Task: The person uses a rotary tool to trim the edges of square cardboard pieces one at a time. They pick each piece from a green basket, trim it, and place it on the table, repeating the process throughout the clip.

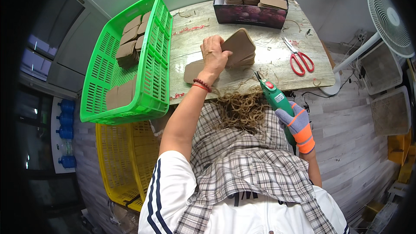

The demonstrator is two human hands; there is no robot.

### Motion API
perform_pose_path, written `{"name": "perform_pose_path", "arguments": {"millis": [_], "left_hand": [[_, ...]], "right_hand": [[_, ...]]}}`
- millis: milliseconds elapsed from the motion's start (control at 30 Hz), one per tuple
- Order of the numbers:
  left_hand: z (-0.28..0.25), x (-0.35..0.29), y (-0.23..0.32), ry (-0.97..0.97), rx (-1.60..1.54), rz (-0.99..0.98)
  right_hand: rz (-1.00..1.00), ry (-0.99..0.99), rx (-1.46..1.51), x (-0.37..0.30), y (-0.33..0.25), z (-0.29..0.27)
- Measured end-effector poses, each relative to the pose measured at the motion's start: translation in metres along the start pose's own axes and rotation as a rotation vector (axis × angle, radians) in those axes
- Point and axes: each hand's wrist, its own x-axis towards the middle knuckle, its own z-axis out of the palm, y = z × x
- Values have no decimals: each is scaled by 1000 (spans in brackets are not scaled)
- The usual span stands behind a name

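Note:
My bare left hand point(214, 55) is closed on a flat tan piece point(239, 44) with rounded corners, tilted up at its right edge. Under and beside it, more tan pieces point(245, 62) lie stacked on the table, and another tan piece point(193, 71) rests below my wrist. In a grey and orange glove, my right hand point(298, 125) grips green electric scissors point(275, 94), their blades pointing toward the table's front edge. A heap of curly brown trimmings point(245, 112) covers my checked apron point(242, 160) between the two arms.
A green crate point(156, 73) with stacked tan pieces stands at the left, above a yellow crate point(119, 160). At the back of the table point(190, 21) is a dark box point(249, 15) of stacks. Red-handled scissors point(301, 63) lie right; beyond stands a white fan point(392, 17).

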Motion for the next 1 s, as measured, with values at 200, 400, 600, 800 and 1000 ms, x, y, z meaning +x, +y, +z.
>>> {"name": "perform_pose_path", "arguments": {"millis": [200,400,600,800,1000], "left_hand": [[-5,-24,26,118,-1412,-403],[0,-57,73,173,-2003,-622],[10,-66,83,167,-2081,-678],[22,-84,90,26,-2048,-638],[35,-112,90,-107,-1977,-697]], "right_hand": [[-53,63,-21,-1,-1,1],[-81,69,53,-7,-17,6],[-140,92,20,-13,-27,9],[-120,94,56,-11,-26,6],[-126,136,70,-12,-33,3]]}}
